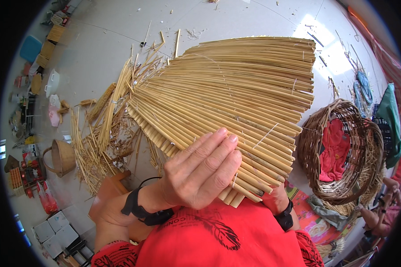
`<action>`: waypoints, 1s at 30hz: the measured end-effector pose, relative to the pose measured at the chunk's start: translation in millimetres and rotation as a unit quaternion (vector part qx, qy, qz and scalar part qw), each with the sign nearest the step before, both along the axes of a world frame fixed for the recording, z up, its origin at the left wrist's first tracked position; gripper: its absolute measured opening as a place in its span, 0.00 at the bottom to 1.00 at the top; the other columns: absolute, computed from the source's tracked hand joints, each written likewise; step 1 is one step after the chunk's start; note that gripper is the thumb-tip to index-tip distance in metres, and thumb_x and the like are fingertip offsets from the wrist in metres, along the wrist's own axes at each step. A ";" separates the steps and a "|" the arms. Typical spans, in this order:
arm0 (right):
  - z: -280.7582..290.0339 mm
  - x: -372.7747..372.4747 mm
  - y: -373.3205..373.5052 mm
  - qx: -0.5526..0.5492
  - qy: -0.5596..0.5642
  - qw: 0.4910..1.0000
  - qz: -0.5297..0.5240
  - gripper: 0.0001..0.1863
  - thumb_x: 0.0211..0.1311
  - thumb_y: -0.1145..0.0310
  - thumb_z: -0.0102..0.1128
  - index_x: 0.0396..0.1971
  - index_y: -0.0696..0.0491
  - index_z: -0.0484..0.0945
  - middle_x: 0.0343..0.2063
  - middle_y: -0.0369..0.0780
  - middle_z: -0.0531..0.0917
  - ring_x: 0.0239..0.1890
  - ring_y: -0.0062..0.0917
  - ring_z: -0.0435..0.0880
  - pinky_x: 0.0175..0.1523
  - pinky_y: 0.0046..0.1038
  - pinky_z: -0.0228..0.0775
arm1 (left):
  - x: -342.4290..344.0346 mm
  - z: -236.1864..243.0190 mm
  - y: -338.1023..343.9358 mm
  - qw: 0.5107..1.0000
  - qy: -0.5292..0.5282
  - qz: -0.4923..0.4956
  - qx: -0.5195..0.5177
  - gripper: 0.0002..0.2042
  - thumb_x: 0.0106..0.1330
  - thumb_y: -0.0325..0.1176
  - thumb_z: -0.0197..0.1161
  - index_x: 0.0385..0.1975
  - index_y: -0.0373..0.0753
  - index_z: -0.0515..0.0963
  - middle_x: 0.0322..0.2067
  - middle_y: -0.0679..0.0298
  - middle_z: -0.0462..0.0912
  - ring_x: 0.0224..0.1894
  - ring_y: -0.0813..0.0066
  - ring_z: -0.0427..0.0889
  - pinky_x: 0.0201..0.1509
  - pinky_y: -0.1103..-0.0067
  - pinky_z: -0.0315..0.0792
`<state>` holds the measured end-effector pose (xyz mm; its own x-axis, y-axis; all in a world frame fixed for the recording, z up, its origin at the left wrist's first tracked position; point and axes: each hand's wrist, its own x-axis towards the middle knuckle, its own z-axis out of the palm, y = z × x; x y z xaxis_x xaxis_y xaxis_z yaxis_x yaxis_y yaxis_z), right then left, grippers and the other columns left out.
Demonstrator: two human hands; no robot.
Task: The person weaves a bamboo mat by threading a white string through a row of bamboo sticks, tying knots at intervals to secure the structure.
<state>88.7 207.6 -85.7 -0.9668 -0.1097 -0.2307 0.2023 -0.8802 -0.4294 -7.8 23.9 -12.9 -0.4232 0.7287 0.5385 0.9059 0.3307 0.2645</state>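
Observation:
A fan-shaped mat of reed stalks (227, 84), stitched side by side with white thread, fills the middle in front of my chest. Its stalks fan wider toward the right, and a second layer shows along the lower left edge. My left hand (205, 167) grips the near edge, its fingers laid together across the top; the thumb is hidden. Loose thread ends (265, 135) lie on the stalks near its fingertips. Under the mat's near right corner is my right hand (277, 196), with its fingers hidden behind the stalks.
Loose reed stalks and bundles (113, 109) litter the floor on the left, near a small basket (63, 156). At right stands a large wicker basket (308, 147) with red cloth (333, 149) in it. Another person's hands (390, 196) show at the far right edge.

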 end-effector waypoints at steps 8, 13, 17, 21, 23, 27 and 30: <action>3.6 5.2 -1.4 -0.043 -0.031 0.998 -0.019 0.25 0.60 0.78 0.64 0.58 0.56 0.71 0.54 0.42 0.78 0.57 0.29 0.78 0.58 0.33 0.75 | -1.1 -0.6 0.4 1.000 0.010 0.000 0.000 0.12 0.63 0.25 0.61 0.44 0.27 0.75 0.43 0.43 0.83 0.48 0.47 0.84 0.47 0.63 0.83; 3.7 -0.8 1.1 -0.038 -0.038 0.998 0.030 0.16 0.64 0.79 0.55 0.52 0.59 0.74 0.40 0.39 0.83 0.23 0.14 0.75 0.50 0.30 0.79 | -17.3 5.3 -10.7 0.997 -0.017 0.031 0.064 0.15 0.61 0.34 0.64 0.43 0.30 0.79 0.42 0.45 0.83 0.47 0.53 0.85 0.48 0.68 0.82; 34.0 -24.2 -9.4 0.045 0.048 0.997 -0.029 0.08 0.67 0.75 0.54 0.43 0.60 0.77 0.28 0.38 0.84 0.16 0.10 0.68 0.28 0.16 0.72 | -32.4 24.3 -16.8 0.980 -0.079 0.152 0.106 0.18 0.65 0.34 0.66 0.50 0.30 0.77 0.36 0.53 0.85 0.36 0.66 0.87 0.37 0.76 0.79; 40.5 -61.2 -13.4 0.249 0.131 0.960 -0.010 0.10 0.67 0.77 0.56 0.44 0.61 0.81 0.31 0.35 0.85 0.23 0.08 0.73 0.26 0.12 0.64 | -42.5 22.2 -27.2 0.960 -0.109 0.197 0.169 0.16 0.65 0.32 0.67 0.48 0.29 0.77 0.23 0.63 0.81 0.23 0.80 0.79 0.27 0.84 0.72; 45.4 -86.9 -23.1 0.310 0.196 0.928 -0.064 0.10 0.67 0.77 0.56 0.44 0.60 0.82 0.31 0.33 0.83 0.26 0.08 0.73 0.28 0.12 0.63 | -47.2 28.1 -27.3 0.954 -0.108 0.196 0.198 0.13 0.65 0.32 0.67 0.43 0.30 0.78 0.20 0.65 0.75 0.20 0.82 0.70 0.24 0.83 0.66; 59.6 -117.0 -29.2 0.381 0.190 0.905 -0.017 0.10 0.67 0.78 0.55 0.44 0.59 0.83 0.32 0.33 0.83 0.29 0.09 0.74 0.31 0.13 0.65 | -56.7 26.5 -30.3 0.928 -0.133 0.251 0.240 0.11 0.67 0.35 0.66 0.33 0.32 0.77 0.18 0.67 0.72 0.20 0.83 0.67 0.25 0.82 0.64; 60.6 -131.3 -42.5 0.355 0.194 0.914 -0.028 0.10 0.67 0.77 0.57 0.44 0.59 0.83 0.30 0.32 0.82 0.29 0.10 0.73 0.33 0.14 0.65 | -57.4 29.5 -32.5 0.924 -0.166 0.256 0.230 0.11 0.67 0.35 0.65 0.32 0.32 0.77 0.18 0.68 0.71 0.20 0.84 0.67 0.24 0.83 0.62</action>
